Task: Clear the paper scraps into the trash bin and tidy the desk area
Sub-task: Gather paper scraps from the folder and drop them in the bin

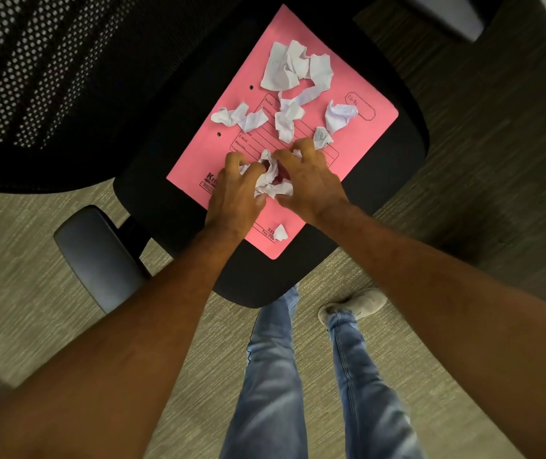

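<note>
Both bare forearms reach forward and down, converging so the two hands sit close together, backs up. The left grip (pixel 236 183) has its fingers curled downward and its thumb turned inward toward the other hand. Just beside it, the right grip (pixel 308 178) is clawed the same way, fingers bent and spread, thumb angled toward the left grip; crumpled paper (pixel 270 180) is bunched between them, touching both, with neither closed fully around it.
</note>
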`<state>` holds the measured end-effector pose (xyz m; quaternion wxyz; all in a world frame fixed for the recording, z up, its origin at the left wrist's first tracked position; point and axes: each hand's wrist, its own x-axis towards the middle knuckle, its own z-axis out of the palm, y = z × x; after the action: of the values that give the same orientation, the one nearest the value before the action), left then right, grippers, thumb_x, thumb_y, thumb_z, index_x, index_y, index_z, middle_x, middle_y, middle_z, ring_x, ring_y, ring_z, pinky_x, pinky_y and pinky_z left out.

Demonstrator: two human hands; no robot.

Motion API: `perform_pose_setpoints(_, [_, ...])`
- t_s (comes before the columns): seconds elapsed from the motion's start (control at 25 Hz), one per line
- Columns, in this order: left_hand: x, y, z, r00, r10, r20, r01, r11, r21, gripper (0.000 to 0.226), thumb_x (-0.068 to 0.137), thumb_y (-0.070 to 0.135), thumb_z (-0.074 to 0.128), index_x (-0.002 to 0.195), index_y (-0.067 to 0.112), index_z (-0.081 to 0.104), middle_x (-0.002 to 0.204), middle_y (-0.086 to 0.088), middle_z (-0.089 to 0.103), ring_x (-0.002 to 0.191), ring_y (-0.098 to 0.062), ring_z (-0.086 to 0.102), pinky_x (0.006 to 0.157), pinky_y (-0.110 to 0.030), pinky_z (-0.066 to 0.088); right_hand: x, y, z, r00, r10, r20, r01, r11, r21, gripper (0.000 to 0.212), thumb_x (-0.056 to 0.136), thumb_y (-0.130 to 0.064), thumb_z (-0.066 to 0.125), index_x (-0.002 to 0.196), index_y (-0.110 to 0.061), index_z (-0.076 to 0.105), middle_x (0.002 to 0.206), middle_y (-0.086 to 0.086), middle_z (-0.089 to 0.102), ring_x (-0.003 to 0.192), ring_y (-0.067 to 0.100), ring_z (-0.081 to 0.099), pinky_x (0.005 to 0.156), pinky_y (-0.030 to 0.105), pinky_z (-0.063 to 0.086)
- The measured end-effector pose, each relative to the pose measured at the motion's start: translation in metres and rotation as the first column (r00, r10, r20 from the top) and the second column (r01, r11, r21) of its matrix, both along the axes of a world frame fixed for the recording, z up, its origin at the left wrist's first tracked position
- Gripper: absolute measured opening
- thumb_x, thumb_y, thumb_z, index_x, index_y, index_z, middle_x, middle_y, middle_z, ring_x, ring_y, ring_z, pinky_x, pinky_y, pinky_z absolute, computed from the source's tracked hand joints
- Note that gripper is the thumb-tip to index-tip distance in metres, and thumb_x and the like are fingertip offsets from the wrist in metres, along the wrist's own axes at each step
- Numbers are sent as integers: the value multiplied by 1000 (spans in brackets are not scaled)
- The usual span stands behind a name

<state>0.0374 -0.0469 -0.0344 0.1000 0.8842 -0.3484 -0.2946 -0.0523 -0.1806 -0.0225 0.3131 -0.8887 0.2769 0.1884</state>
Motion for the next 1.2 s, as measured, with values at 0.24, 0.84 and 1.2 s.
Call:
perform_pose_setpoints(0.24, [-3,-3,-3,997,75,-19,-76,996,-46,37,88,19,79,121,10,65,129,-11,55,109,-26,65,84,-33,59,-4,6,-6,996,-83,31,81,995,52,41,91,-20,80,128,-14,63,134,8,51,122,20,56,100,39,59])
perform_pose_setpoints(0.84, [-11,14,-7,971,218,-94,-221,975,-31,31,88,19,79,113,10,63,123,-8,55,99,-22,65,72,-34,63,-13,-39,-8,901,-432,35,422,894,151,56,96,-17,73,143,-23,44,124,5,62,112,18,66,93,38,62])
perform_pose_setpoints(1.2, [-11,19,-3,964,236,-120,-242,970,-38,30,89,18,78,113,10,62,124,-8,53,97,-19,63,71,-32,63,-27,-35,-17,938,-347,4,346,936,66,31,96,-22,74,124,-17,62,112,4,61,98,16,62,83,33,61])
